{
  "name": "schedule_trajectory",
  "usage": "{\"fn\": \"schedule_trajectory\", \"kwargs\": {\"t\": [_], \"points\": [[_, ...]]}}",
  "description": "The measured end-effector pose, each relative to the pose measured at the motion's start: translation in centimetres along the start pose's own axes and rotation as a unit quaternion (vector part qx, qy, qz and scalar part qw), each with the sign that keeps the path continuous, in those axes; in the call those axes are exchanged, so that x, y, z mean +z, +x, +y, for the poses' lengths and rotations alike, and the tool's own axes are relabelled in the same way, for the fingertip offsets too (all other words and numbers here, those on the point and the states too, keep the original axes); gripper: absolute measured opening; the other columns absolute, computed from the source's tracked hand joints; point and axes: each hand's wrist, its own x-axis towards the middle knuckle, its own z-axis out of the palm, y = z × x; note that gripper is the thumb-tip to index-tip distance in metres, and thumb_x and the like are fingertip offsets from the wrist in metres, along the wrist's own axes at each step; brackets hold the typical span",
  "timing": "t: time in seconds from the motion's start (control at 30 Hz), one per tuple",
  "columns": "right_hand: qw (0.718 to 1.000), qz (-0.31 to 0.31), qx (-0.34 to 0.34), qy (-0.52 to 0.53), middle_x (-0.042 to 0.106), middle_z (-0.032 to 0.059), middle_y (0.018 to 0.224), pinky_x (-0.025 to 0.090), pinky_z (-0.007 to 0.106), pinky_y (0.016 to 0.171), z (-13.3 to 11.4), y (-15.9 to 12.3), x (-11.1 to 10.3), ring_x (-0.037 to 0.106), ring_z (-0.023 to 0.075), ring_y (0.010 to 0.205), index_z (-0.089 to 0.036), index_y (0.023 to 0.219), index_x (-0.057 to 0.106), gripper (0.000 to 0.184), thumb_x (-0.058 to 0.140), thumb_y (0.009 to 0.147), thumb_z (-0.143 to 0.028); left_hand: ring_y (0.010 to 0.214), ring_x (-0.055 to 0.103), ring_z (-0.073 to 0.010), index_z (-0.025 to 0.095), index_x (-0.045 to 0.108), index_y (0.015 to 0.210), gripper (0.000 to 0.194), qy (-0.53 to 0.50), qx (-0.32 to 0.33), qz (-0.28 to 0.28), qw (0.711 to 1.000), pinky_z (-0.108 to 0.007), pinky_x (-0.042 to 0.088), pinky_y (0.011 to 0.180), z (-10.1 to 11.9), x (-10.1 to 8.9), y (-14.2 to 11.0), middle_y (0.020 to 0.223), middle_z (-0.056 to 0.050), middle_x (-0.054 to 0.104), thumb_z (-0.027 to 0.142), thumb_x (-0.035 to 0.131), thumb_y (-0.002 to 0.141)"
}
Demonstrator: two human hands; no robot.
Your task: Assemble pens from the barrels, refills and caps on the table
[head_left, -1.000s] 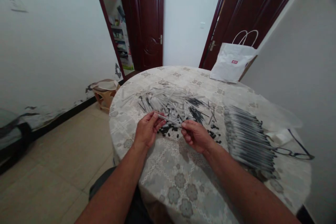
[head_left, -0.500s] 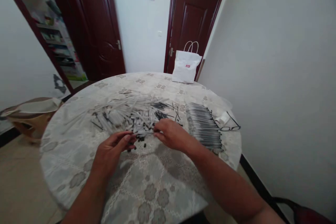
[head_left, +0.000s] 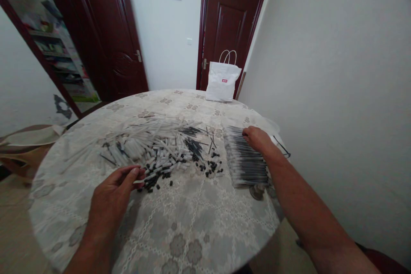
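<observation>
My left hand point(head_left: 117, 188) is closed in a pinch at the near left edge of a heap of loose pen caps point(head_left: 165, 156); a small whitish piece shows at its fingertips, too small to name. At the right, my right hand point(head_left: 257, 139) pinches a pen at the far end of a row of pens point(head_left: 248, 162), its fingers hiding most of that pen. The row's pens lie side by side, clear with dark cores. Thin dark refills point(head_left: 194, 147) lie in bunches between the heap and the row. Small black plugs point(head_left: 213, 167) are scattered nearer me.
Clear empty pen tubes point(head_left: 138, 145) spread over the left and back of the round table with a patterned cloth point(head_left: 180, 218). A small round brownish object point(head_left: 257, 192) sits by the row's near end. Glasses point(head_left: 282, 147) lie beyond my right forearm. A white paper bag point(head_left: 224, 82) stands at the back.
My right hand has moved from the heap, beside my left hand, to the far end of the pen row. My left hand has drawn slightly left. The view has shifted a little.
</observation>
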Motion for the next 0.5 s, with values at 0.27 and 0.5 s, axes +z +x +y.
{"fn": "schedule_trajectory", "kwargs": {"t": [0.27,0.5], "points": [[1.000,0.000,-0.003,-0.010,0.068,0.0127,0.116,0.045,0.029,0.087,-0.7,1.5,1.6,0.063,0.0241,0.110,-0.020,0.116,0.073,0.029,0.051,0.100,-0.027,0.078,0.075,-0.0237,0.020,0.073,0.103,0.038,0.016,0.008,-0.009,1.000,-0.035,0.063,0.074,-0.3,0.1,0.1,0.094,-0.006,0.078,0.052,0.068,0.081],[0.999,0.043,-0.025,0.015,0.069,0.0128,0.119,0.044,0.029,0.091,-4.0,0.1,0.2,0.063,0.0231,0.110,-0.019,0.122,0.069,0.032,0.044,0.103,-0.027,0.085,0.074,-0.0245,0.019,0.073,0.099,0.035,-0.017,0.018,-0.008,1.000,-0.032,0.062,0.069,-0.6,0.3,0.1,0.092,-0.006,0.077,0.048,0.068,0.081]]}}
